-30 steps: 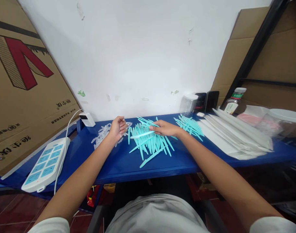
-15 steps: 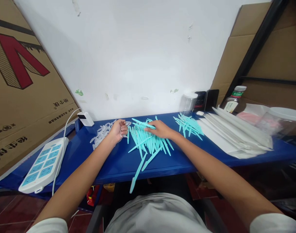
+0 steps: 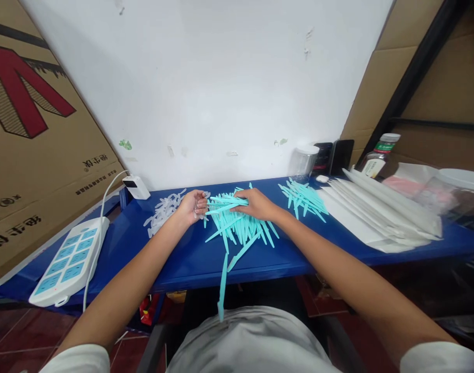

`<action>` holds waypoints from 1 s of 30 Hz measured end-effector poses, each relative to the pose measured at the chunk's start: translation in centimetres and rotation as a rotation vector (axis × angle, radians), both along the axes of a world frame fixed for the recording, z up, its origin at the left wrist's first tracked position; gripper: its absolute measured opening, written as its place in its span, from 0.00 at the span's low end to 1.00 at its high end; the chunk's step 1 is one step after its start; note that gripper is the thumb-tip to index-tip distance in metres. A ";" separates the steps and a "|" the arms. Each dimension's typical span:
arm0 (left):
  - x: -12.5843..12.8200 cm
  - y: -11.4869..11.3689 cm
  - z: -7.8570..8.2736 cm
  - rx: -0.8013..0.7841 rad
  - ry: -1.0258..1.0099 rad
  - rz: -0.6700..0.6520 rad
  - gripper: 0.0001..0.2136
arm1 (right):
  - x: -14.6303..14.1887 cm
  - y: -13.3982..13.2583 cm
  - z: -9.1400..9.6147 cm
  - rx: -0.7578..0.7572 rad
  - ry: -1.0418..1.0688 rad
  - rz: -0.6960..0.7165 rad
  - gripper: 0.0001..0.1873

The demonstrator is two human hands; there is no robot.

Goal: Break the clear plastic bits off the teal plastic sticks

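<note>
A heap of turquoise plastic sticks [image 3: 240, 225] lies in the middle of the blue table [image 3: 190, 264]. My right hand [image 3: 256, 203] rests on the heap's far side, fingers pinched on one turquoise stick [image 3: 223, 206] that points left. My left hand [image 3: 193, 205] is curled shut just left of the heap, its fingertips at that stick's left end, holding something small and clear that I cannot make out. Clear plastic pieces [image 3: 162, 211] lie scattered behind the left hand. One turquoise stick [image 3: 222, 287] hangs over the table's front edge above my lap.
A second bunch of turquoise sticks [image 3: 304, 199] lies to the right, next to stacked white paper sleeves [image 3: 376, 217]. A white power strip [image 3: 68, 261] and charger [image 3: 134, 187] sit at the left. Jars, a bottle [image 3: 378, 155] and cardboard boxes line the back and sides.
My right hand has picked a stick from the heap and brought it toward the left hand. A loose stick slid forward and now hangs off the table's front edge.
</note>
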State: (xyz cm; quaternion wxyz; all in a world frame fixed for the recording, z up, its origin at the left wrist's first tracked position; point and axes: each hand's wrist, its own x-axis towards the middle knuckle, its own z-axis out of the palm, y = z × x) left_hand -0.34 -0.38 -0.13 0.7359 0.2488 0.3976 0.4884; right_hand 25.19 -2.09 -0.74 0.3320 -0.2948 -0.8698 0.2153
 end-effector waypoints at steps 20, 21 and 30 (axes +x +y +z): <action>0.0 0.5 -1.0 -0.055 -0.015 -0.008 0.07 | 0.2 0.3 -0.1 0.084 -0.031 0.014 0.04; 0.0 0.5 -1.0 -0.055 -0.014 -0.005 0.07 | 0.2 0.3 -0.1 0.095 -0.044 0.015 0.03; 0.3 0.2 -0.7 -0.057 0.020 0.001 0.07 | 0.1 0.3 -0.2 0.194 -0.106 -0.024 0.04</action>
